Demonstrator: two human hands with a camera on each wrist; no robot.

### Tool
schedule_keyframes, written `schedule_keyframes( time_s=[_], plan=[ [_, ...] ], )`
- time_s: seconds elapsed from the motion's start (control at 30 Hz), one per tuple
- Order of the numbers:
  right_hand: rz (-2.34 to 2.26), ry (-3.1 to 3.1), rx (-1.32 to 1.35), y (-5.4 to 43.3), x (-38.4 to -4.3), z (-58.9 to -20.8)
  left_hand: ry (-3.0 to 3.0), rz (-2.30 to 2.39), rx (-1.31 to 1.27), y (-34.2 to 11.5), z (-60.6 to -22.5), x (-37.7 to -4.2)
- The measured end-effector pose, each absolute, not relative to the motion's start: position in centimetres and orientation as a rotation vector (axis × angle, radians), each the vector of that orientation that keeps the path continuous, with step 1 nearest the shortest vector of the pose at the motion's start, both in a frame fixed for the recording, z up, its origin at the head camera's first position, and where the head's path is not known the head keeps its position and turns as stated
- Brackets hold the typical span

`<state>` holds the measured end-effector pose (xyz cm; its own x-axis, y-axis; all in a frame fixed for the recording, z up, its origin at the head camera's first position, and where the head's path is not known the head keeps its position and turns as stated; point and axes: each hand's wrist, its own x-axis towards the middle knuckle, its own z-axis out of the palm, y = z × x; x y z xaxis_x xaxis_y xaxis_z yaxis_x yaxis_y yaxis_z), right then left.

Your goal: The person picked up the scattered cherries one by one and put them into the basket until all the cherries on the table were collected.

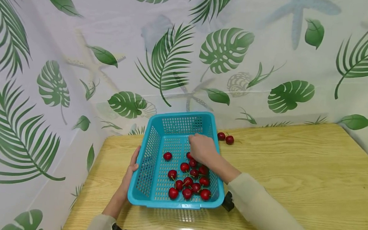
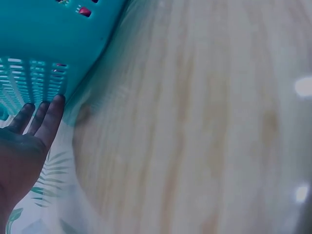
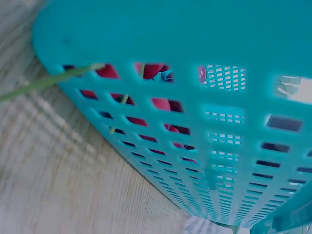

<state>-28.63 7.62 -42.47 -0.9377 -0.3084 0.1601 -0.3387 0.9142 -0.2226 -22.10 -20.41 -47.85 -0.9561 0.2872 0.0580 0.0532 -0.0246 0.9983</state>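
A blue plastic basket (image 1: 176,205) with slotted walls holds several red cherries (image 1: 187,181), most of them bunched toward its near right corner. One cherry (image 1: 167,156) lies apart on the basket's left side. My left hand (image 1: 127,175) touches the basket's outer left wall; in the left wrist view its fingers (image 2: 48,119) are straight against the slots. Inside the basket, my right hand (image 1: 202,148) is bent down near the right wall, just above some cherries. Its fingertips are hidden, so what it may hold does not show. The right wrist view shows the basket wall (image 3: 161,39) instead of the hand.
Two cherries (image 1: 229,140) lie on the wooden table (image 1: 291,166) just right of the basket. Behind the table hangs a leaf-patterned cloth (image 1: 181,13), close to the basket's far end. In the right wrist view a green stem (image 3: 48,83) crosses the basket wall.
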Motion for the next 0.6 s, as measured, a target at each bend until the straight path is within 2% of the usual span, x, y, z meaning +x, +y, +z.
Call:
schedule_keyframes(
  time_s=[0.3, 0.6],
  plan=[
    [0.952, -2.577, 0.568, 9.7, -28.5, -41.8, 2.099, 2.068, 0.366, -20.8, -48.3, -22.4],
    [0.963, -2.423, 0.386, 15.0, -30.0, -42.4, 2.106, 2.061, 0.361, -20.9, -48.3, -22.5]
  ],
)
